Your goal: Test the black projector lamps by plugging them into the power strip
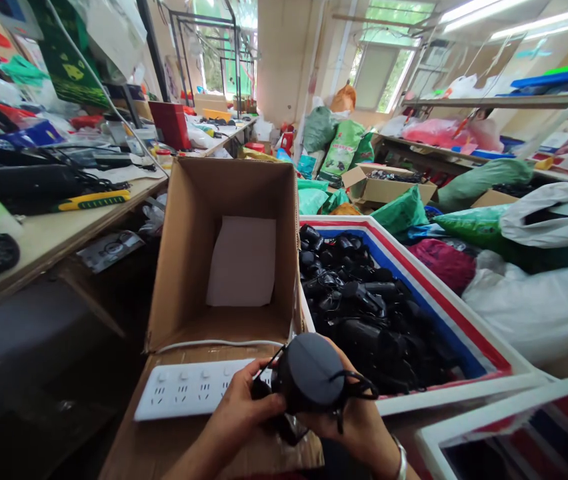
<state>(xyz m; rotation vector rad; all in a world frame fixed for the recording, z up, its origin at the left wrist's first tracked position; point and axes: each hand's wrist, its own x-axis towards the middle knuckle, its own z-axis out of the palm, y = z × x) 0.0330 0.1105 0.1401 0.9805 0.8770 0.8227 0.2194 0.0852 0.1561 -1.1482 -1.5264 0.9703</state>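
Low in the middle of the head view is a black round-ended device (314, 373) with a dark cord looped around it; its exact kind I cannot make out. My right hand (359, 427) grips it from the right and below, its fingers partly hidden behind the device. My left hand (249, 403) is closed at the device's left side, thumb against it, by a thin black cord. Under and beside my left hand lies a white power strip (184, 392) on a cardboard surface (139, 443). Just beyond it stands a cardboard box (179, 267), its opening facing me, with a pale sheet (244, 263) inside.
At right, a white-rimmed bin (394, 240) with a striped lining holds many black corded devices (364, 300). Another white-edged container (514, 413) stands at lower right. A cluttered workbench (39, 247) runs along the left. Bags (539, 300) and an open carton (389, 190) lie behind the bin.
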